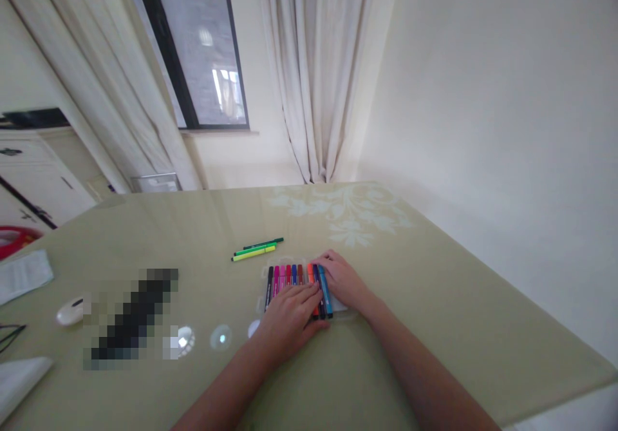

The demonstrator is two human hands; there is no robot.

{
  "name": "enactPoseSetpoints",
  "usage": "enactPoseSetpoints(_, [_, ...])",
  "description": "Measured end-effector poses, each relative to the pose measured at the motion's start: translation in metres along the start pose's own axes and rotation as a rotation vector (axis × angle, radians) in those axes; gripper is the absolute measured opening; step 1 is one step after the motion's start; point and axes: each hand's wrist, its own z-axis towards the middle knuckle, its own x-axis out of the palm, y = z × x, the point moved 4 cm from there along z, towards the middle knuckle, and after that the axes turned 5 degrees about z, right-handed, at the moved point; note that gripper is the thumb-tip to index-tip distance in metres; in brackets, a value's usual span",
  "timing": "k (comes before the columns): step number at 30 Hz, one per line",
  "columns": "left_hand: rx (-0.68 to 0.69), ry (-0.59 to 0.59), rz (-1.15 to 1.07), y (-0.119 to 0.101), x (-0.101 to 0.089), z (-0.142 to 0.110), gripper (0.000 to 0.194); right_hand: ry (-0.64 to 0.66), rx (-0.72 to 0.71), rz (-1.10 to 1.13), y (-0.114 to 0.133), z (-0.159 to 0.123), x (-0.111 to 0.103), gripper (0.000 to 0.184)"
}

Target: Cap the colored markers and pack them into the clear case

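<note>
Felt-tip markers in several colours lie side by side in a clear plastic case (261, 304) on the table. My left hand (292, 315) rests palm down across their lower part, fingers stretched out, with its thumb by the bottom ends. My right hand (345, 281) is at the right end of the row, its fingers bent over the top of a light blue marker (326, 292). An orange marker (311, 273) and a dark one lie just left of it, slightly apart from the brown marker (300, 274). My hands hide parts of several markers and of the case.
A yellow marker (253, 254), a green one and a dark green one lie loose behind the case. On the left are a white mouse (71, 312), a blurred dark object (135, 315) and a pale cloth-like item (25, 276). A wall (506, 128) runs along the table's right side.
</note>
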Motion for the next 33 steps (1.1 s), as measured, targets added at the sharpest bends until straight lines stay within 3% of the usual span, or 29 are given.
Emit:
enactPoseSetpoints(3, [-0.012, -0.013, -0.076, 0.002, -0.007, 0.001, 0.043, -0.013, -0.005, 0.013, -0.002, 0.0, 0.001, 0.035])
enactPoseSetpoints(5, [-0.075, -0.049, -0.123, 0.015, -0.014, 0.002, 0.037, -0.034, -0.019, 0.009, -0.002, 0.0, 0.002, 0.035])
enactPoseSetpoints(10, [-0.508, -0.289, 0.083, 0.094, -0.03, -0.011, 0.041, -0.113, -0.026, -0.002, -0.001, 0.0, -0.003, 0.037])
enactPoseSetpoints(13, [-0.688, -0.192, 0.242, 0.131, -0.028, -0.025, 0.047, -0.129, -0.029, -0.003, -0.001, 0.0, -0.006, 0.035])
enactPoseSetpoints(16, [-0.734, -0.098, 0.35, 0.142, -0.027, -0.033, 0.041, -0.128, -0.03, 0.004, 0.0, 0.0, -0.006, 0.033])
enactPoseSetpoints(20, [-0.732, -0.065, 0.399, 0.137, -0.029, -0.031, 0.031, -0.141, -0.034, 0.021, 0.002, 0.0, -0.007, 0.032])
enactPoseSetpoints(23, [-0.708, -0.143, 0.318, 0.125, -0.032, -0.024, 0.029, -0.176, -0.04, 0.076, 0.008, -0.001, -0.01, 0.031])
enactPoseSetpoints(28, [-0.543, -0.327, -0.172, 0.081, -0.03, -0.006, 0.022, -0.205, 0.055, 0.436, 0.02, -0.002, -0.012, 0.023])
enactPoseSetpoints(33, [-0.477, -0.316, -0.467, 0.039, -0.027, 0.002, 0.019, -0.166, 0.101, 0.808, 0.026, -0.001, -0.01, 0.027])
